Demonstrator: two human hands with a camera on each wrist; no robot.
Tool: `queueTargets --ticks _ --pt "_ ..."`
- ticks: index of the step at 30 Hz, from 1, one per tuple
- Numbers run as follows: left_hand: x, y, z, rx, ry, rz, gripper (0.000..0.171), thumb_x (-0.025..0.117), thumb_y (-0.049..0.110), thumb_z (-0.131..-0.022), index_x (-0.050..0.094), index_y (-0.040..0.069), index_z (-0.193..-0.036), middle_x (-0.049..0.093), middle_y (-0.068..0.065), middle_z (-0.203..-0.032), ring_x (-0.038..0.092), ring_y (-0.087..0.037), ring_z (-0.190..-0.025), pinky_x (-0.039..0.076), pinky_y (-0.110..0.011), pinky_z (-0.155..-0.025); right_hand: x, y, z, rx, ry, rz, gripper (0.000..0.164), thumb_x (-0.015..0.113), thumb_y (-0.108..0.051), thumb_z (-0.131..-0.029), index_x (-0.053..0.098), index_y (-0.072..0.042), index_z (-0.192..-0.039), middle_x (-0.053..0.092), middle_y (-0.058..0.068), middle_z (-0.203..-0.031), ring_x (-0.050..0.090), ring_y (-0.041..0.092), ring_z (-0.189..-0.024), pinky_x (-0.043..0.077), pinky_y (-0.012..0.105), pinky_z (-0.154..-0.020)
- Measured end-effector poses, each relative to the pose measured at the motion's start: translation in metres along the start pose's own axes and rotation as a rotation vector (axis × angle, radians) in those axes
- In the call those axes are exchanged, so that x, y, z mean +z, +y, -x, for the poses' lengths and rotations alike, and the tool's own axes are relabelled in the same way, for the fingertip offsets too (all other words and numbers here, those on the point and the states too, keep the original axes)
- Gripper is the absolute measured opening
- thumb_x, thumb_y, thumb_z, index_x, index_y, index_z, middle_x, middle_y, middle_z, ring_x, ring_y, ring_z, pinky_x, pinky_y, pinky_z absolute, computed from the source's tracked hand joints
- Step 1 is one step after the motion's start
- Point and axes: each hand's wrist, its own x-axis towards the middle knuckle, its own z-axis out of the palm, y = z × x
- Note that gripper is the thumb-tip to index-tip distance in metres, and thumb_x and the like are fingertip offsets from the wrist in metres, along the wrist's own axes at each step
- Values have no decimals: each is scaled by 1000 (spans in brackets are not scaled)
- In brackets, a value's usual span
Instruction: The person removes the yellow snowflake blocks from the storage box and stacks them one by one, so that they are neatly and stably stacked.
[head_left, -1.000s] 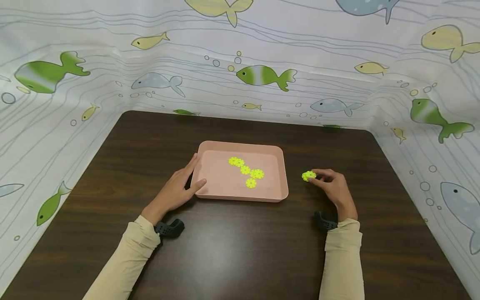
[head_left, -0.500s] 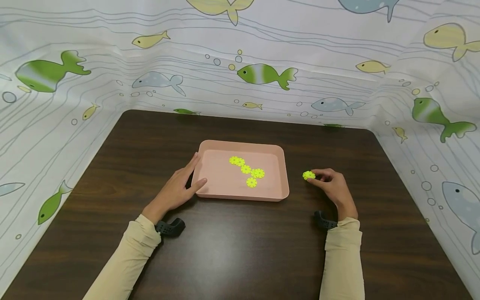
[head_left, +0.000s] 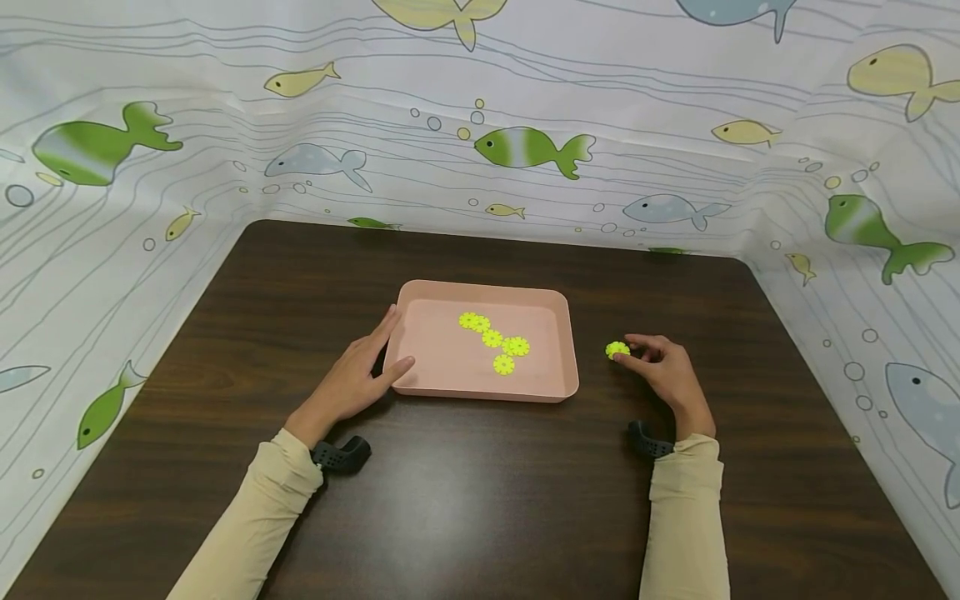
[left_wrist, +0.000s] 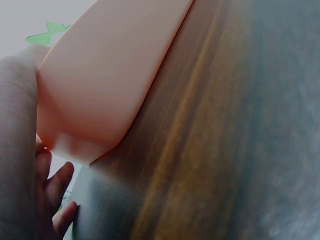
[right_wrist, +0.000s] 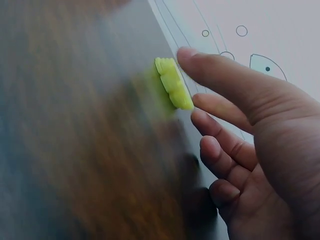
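Near the right side of the table a small stack of yellow flower-shaped plastic discs [head_left: 617,350] lies on the wood. My right hand [head_left: 670,372] is around its right edge; in the right wrist view the thumb and fingers are loosely bent and spread, with fingertips right beside the stack [right_wrist: 173,83]. Several more yellow discs [head_left: 492,338] lie in a shallow pink tray [head_left: 435,375] at the centre. On the tray's left side rests my left hand [head_left: 347,385], fingers straight along the outer wall and thumb over the near left corner.
The dark wooden table [head_left: 450,500] is enclosed at the back and sides by a white fish-print sheet [head_left: 420,183]. A black wrist strap [head_left: 341,456] sits on the left wrist, another black strap [head_left: 650,442] on the right.
The right hand's fingers draw the yellow discs into a neater stack, then part slightly from it. My left hand and the tray stay in place.
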Motion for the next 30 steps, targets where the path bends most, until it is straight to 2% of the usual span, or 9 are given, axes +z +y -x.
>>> queueTargets --ticks 4,8,15,21,26,30 --pt "-1 -1 2 -2 5 6 81 56 47 -105 12 22 -168 10 -3 -174 29 -42 -151 24 -69 -116 5 -8 -4 -35 26 -3 43 77 -24 -96 69 3 -130 62 19 -110 49 13 -81 40 22 -70" --pt "-2 0 3 -6 8 12 81 56 49 -105 13 23 -168 9 2 -174 30 -42 -151 23 -69 -117 16 -26 -13 -76 35 -16 44 77 -24 -96 69 2 -131 63 19 -110 49 15 -83 40 23 -71" --pt "-2 2 3 -6 -2 12 81 55 50 -105 12 24 -169 7 4 -174 29 -42 -151 21 -68 -118 47 -80 -25 -194 20 -74 36 80 -16 -93 73 3 -124 61 17 -103 51 24 -83 41 27 -71" --pt "-2 2 2 10 -12 4 82 55 49 -105 12 23 -169 7 2 -174 29 -42 -151 20 -67 -119 80 -122 -32 -278 -67 -74 30 81 -17 -93 75 2 -116 60 14 -98 51 26 -83 41 35 -71" --pt "-3 2 3 1 -14 6 82 55 50 -105 12 22 -168 6 5 -174 29 -41 -152 20 -67 -119 109 -142 -36 -334 -192 -65 38 81 -16 -92 73 5 -123 67 13 -101 55 26 -83 45 34 -72" --pt "-3 1 3 0 -12 5 82 55 50 -105 12 21 -168 6 4 -174 28 -42 -152 21 -67 -118 127 -149 -37 -287 -253 19 43 82 -17 -91 71 5 -127 62 12 -98 54 24 -84 44 30 -69"
